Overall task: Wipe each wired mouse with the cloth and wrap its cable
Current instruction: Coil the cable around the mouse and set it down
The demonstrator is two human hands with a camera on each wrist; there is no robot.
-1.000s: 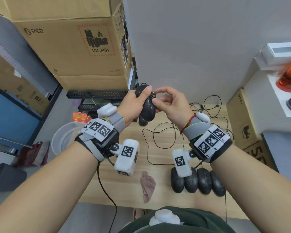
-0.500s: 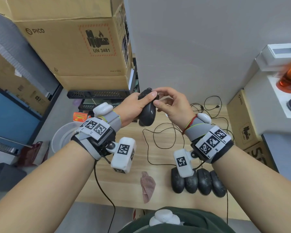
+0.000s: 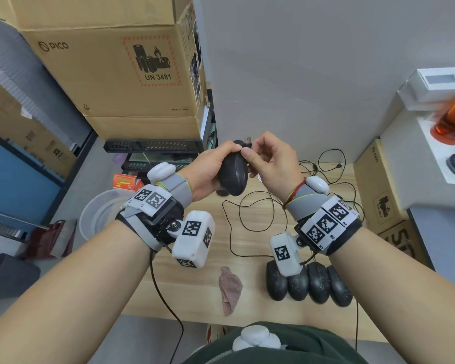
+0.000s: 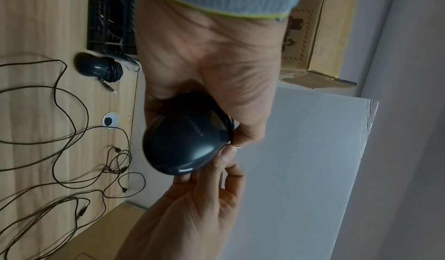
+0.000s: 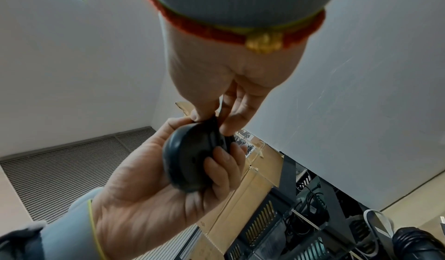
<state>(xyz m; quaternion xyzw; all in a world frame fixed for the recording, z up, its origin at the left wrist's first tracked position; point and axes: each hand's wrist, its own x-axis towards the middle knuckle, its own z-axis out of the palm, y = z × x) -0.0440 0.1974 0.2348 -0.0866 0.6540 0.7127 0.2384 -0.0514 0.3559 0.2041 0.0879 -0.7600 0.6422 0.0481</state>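
Above the wooden desk (image 3: 195,292), the left hand (image 3: 208,169) cups the black mouse (image 3: 233,172) with curled fingers, while at its 12 o'clock end the right hand (image 3: 271,164) pinches the cable plug (image 3: 247,143).

Both forearms reach forward and upward, raised above the desk, each wrist strapped with a grey band and a marker-covered camera block. The left hand (image 3: 208,169) is turned palm inward, its fingers (image 5: 224,167) curled round a glossy black oval computer mouse (image 3: 233,174), thumb along the top. The right hand (image 3: 273,164) meets it from the opposite side, thumb and forefinger pinching at the mouse's upper end, the other fingers loosely bent.
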